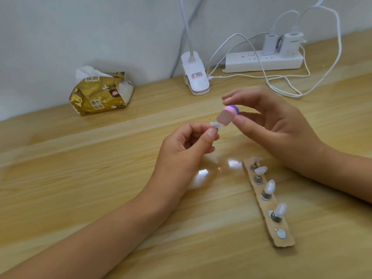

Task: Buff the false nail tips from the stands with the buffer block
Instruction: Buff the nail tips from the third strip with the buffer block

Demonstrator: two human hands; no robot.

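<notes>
Buffer block met nail tip above the table

The left hand (pixel 185 146) pinched a false nail tip (pixel 216 125) between thumb and forefinger; the right hand (pixel 267 119) gripped the buffer block (pixel 227 115), its pink face touching the tip; the cardboard strip of stands (pixel 267 202) lay on the wooden table (pixel 80 178) under the right wrist.

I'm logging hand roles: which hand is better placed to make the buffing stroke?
Right hand: it pinches the buffer block, whose flat face meets the nail tip that the left hand pinches.

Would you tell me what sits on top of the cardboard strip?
Four stands holding false nail tips and one bare metal disc nearest the camera; their bases cover how they attach.
</notes>
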